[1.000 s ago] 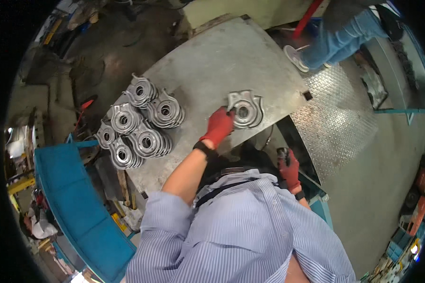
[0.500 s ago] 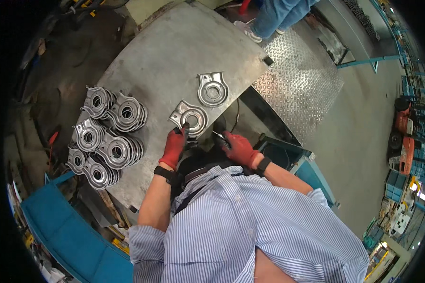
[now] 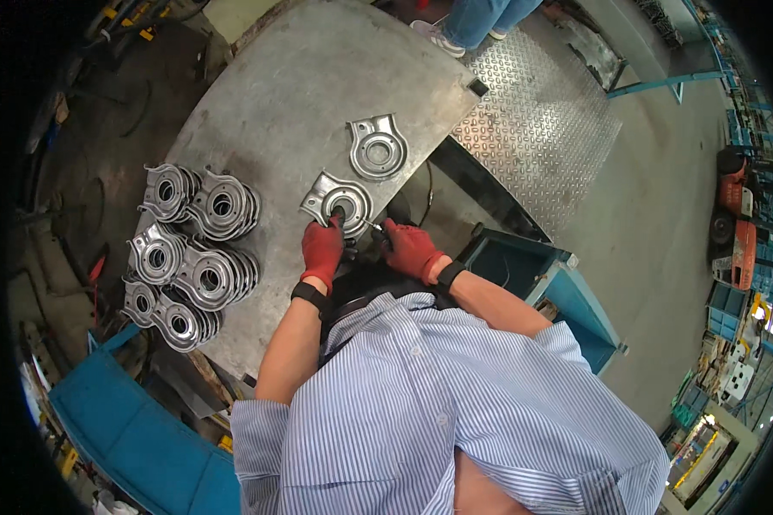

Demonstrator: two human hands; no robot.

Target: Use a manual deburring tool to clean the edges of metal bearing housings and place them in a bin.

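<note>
A stamped metal bracket (image 3: 315, 196) with a round ringed hole lies at the near edge of the metal table (image 3: 270, 112). My left hand (image 3: 323, 246), in a red glove with dark fingertips, is closed on the bracket's near side, fingers at the hole. My right hand (image 3: 410, 250), gloved alike, grips a slim metal-tipped tool (image 3: 373, 225). Its tip points left and reaches the bracket's right rim; whether it touches, I cannot tell. The tool's rear end is hidden in the glove. Just beyond lies a second bracket (image 3: 378, 129), flat and apart from my hands.
Several stacks of like brackets (image 3: 210, 279) stand on the table's left side. A thin hose (image 3: 430, 184) hangs beyond the table's right edge. A blue-green metal bin (image 3: 567, 287) stands to my right, near a tread-plate platform (image 3: 537, 137). At the far side stands a person in jeans (image 3: 477, 19).
My right hand has come left and a little up, bringing the tool's tip to the bracket's rim. My left hand keeps its hold on the bracket. The whole view has shifted slightly.
</note>
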